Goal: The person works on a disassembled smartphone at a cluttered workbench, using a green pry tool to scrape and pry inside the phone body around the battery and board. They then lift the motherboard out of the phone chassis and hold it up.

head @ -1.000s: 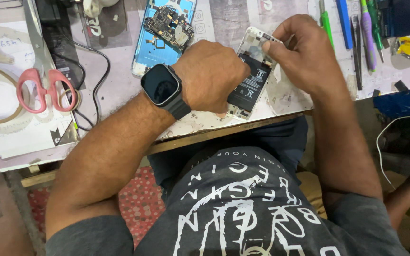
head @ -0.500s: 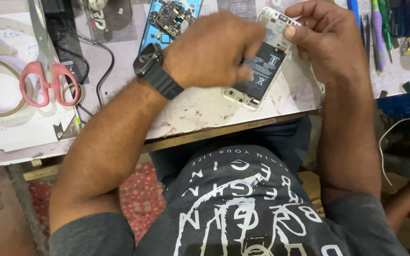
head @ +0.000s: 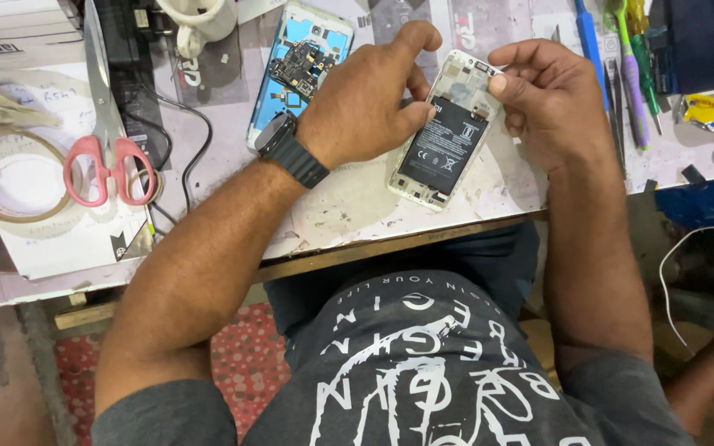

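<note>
An opened white phone (head: 442,140) with a black battery showing lies on the worn workbench (head: 349,206) near its front edge. My left hand (head: 369,99), with a black watch on the wrist, rests on the phone's left side, thumb pressing near the battery's top edge. My right hand (head: 551,99) pinches the phone's upper right corner between thumb and fingers. A second opened phone (head: 295,70) with a blue frame and a bare circuit board lies just left of my left hand.
Pink-handled scissors (head: 109,157) and a tape roll (head: 10,177) lie at the left on papers. A white mug (head: 200,16) and black cables (head: 183,140) sit at the back. Screwdrivers and tools (head: 621,66) lie at the right. The bench edge runs just above my lap.
My left hand has slid off the phone, uncovering the battery. My right hand shifted to the phone's upper right corner. The view moved a little.
</note>
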